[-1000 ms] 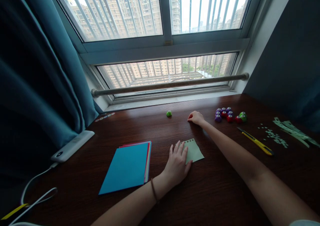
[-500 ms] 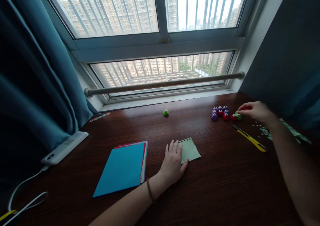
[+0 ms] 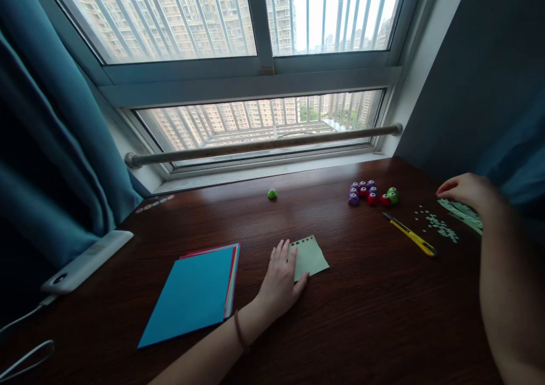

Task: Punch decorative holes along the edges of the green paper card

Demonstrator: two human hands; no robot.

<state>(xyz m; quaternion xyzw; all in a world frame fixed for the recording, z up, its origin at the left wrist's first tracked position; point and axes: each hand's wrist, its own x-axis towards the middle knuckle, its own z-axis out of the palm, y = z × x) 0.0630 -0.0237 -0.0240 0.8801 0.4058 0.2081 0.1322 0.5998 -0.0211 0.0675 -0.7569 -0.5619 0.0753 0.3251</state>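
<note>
My left hand (image 3: 279,283) lies flat with its fingers stretched out, over the left part of a pale green paper piece (image 3: 313,257) with a row of holes along its top edge. My right hand (image 3: 466,192) is at the far right, above the back end of some pale green paper strips (image 3: 462,214). Its thumb and fingers are drawn together; I cannot make out anything between them. Left of it are small green balls with eye-like dots (image 3: 392,196), beside red balls (image 3: 372,199) and purple balls (image 3: 353,199).
A yellow utility knife (image 3: 411,235) lies near pale paper bits (image 3: 441,226). One green ball (image 3: 272,193) stands alone by the window. Blue paper (image 3: 187,297) tops a stack of coloured sheets. A white device (image 3: 89,261) with a cable is by the curtain (image 3: 63,146).
My right hand has moved right, away from the green balls, to the paper strips. The left hand stays flat on the paper. The view has shifted slightly right.
</note>
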